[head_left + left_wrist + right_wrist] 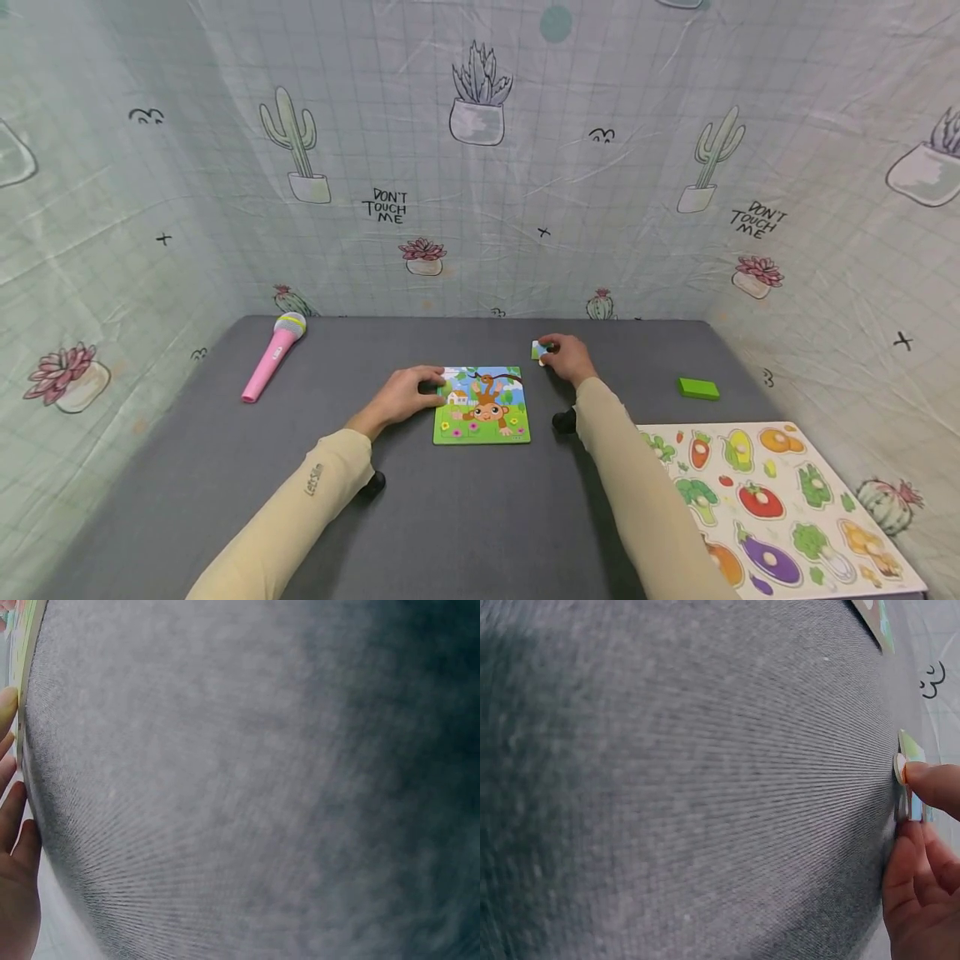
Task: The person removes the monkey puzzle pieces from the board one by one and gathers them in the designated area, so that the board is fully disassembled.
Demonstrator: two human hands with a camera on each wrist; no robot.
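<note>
The right hand (572, 360) pinched a small, flat green-and-blue piece (535, 351); the left hand (402, 392), unclenched, touched a square, green-and-blue monkey puzzle (480, 408). Pale cactus-print cloth (390, 133) beyond read "DON'T TOUCH ME".

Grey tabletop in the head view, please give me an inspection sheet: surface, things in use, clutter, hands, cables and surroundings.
Surface: grey tabletop, looks flat.
Things in use: monkey puzzle lying near the middle; small puzzle piece off its upper right corner.
Clutter: pink microphone at far left; green block and vegetable board at right.
Hands: left hand touches the puzzle's left edge; right hand pinches the piece.
Cables: nothing seen.
Surroundings: cactus-print sheet behind and on both sides.
</note>
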